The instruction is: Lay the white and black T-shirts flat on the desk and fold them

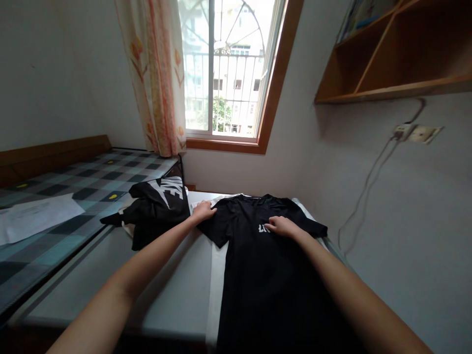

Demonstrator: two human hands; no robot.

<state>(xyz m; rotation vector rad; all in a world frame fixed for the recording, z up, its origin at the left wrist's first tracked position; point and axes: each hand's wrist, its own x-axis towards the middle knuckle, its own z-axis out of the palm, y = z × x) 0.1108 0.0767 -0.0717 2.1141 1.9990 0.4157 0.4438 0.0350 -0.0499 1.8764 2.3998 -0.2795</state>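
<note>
A black T-shirt (pixel 258 275) lies spread out, collar away from me, with a small white print on its chest. At the T-shirt's left sleeve, my left hand (pixel 203 211) is closed on the fabric edge. My right hand (pixel 284 226) rests over the chest beside the print, partly covering it, with thumb and fingers slightly apart. Under the T-shirt, white cloth (pixel 217 275) shows along its left side and near the shoulders. Left of my left hand sits a bunched black garment (pixel 158 204) with white NIKE lettering.
The garments lie on a white tabletop (pixel 173 290). A bed with a checked cover (pixel 84 174) adjoins on the left, holding white paper sheets (pixel 40 216). Ahead are a curtain (pixel 158 73) and barred window. At right, a wooden shelf (pixel 372 88) hangs above a socket (pixel 418 133) with dangling cables.
</note>
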